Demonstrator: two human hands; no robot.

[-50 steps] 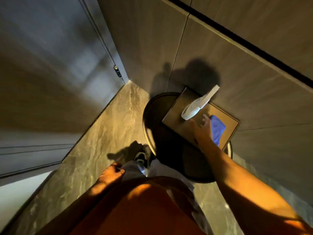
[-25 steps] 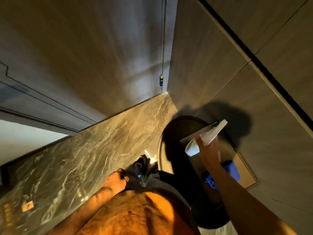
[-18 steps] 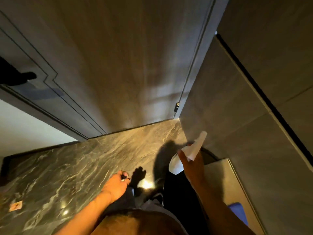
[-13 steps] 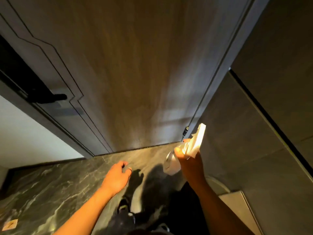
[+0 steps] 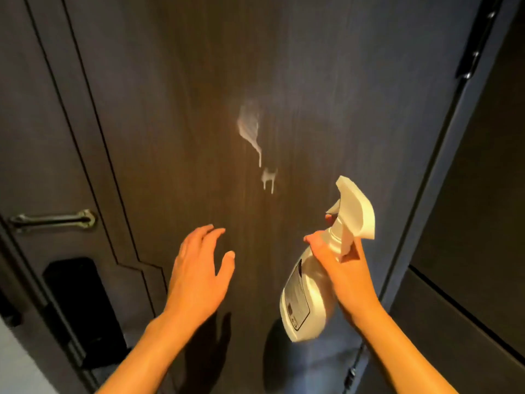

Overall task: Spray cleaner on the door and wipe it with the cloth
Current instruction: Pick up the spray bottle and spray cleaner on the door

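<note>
A dark wood-grain door (image 5: 176, 109) fills the view. Two white foamy patches of cleaner (image 5: 250, 129) run down its middle. My right hand (image 5: 343, 268) grips the neck of a white spray bottle (image 5: 309, 291), with its trigger head pointing up and left at the door. My left hand (image 5: 199, 268) hovers open in front of the door, left of the bottle, fingers spread and holding nothing. The cloth is out of view.
A metal lever handle (image 5: 54, 220) and a black lock plate (image 5: 82, 308) sit on the door's left side. Hinges (image 5: 474, 52) line the right edge. A dark wall panel (image 5: 468, 223) stands to the right.
My right hand lifted the spray bottle off the stool and brought it up to the door. My view rose from the floor to the door. Cleaner now streaks the door, and my left hand came up.
</note>
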